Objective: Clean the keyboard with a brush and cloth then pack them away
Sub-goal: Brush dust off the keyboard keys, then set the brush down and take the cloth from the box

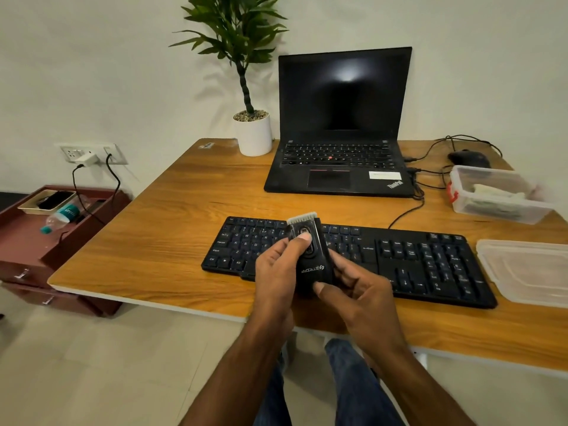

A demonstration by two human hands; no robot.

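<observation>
A black brush tool (312, 256) with pale bristles at its far end is held upright above the black keyboard (424, 265), which lies along the desk's front. My left hand (276, 269) grips the tool's left side, thumb pressed on its front face. My right hand (359, 290) holds its lower right side, thumb at the base. A pale cloth (495, 193) lies inside the open clear plastic box (461, 201) at the right. The box's lid (528, 272) rests right of the keyboard.
An open black laptop (341, 124) stands behind the keyboard, with a potted plant (252, 130) to its left and a black mouse (468, 158) and cables to its right. A maroon drawer unit (40, 241) stands left of the wooden desk (172, 216).
</observation>
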